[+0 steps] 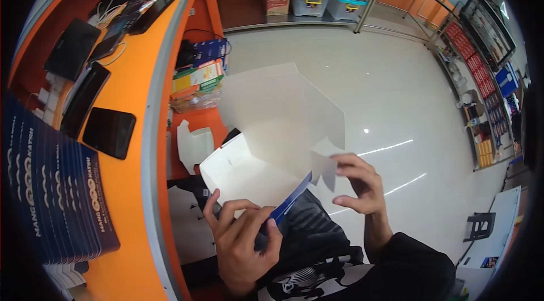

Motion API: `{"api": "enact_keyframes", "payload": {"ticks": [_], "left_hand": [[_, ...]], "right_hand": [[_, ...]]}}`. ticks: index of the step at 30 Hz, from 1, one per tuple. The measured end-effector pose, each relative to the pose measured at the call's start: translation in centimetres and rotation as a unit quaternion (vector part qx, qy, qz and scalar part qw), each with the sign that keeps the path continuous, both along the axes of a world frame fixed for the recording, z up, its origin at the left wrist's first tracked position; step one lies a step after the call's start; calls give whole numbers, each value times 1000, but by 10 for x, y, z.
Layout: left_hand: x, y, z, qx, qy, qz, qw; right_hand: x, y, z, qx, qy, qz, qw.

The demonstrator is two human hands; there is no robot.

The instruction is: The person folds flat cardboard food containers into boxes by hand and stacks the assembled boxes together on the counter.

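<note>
A paper food box, white inside with a blue outer side, stands partly folded over my lap. Its large lid panel is raised at the far side. My left hand grips the near wall, thumb on the blue outside and fingers at the rim. At the box's right corner, a small white side flap sticks up. My right hand is beside that flap, fingers curved and apart, with the fingertips right at its edge.
An orange counter on the left holds tablets and a stack of flat blue printed boxes. Folded white cartons lie below it. Storage bins stand on a low shelf at the back. Stocked shelves line the right.
</note>
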State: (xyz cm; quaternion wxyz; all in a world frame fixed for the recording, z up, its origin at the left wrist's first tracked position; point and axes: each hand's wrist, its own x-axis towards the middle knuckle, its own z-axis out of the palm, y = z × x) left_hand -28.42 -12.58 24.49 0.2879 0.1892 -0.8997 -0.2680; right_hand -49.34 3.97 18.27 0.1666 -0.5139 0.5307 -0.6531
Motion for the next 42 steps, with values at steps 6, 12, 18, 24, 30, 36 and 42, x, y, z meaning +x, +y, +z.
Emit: {"api": "enact_keyframes", "payload": {"ticks": [6,12,18,24,30,36,42], "left_hand": [[2,-21,5,-24,-12,-72,997],[2,-22,6,-81,-48,-60,994],[6,-13,-7,-117,-73,-17,990],[4,0,-12,-157,-57,-55,984],[-13,1,-50,-32,113,9,993],[-6,3,-85,314,215,-19,925],[-2,-1,-74,353,242,-27,904]], "right_hand": [[19,-14,25,25,187,-102,977],[30,-17,29,79,359,-145,919],[37,-20,30,-47,532,-317,784],[22,-16,71,270,582,62,765],[22,-27,27,242,346,139,896],[49,-37,15,214,138,46,966],[58,-43,21,239,105,2,965]]}}
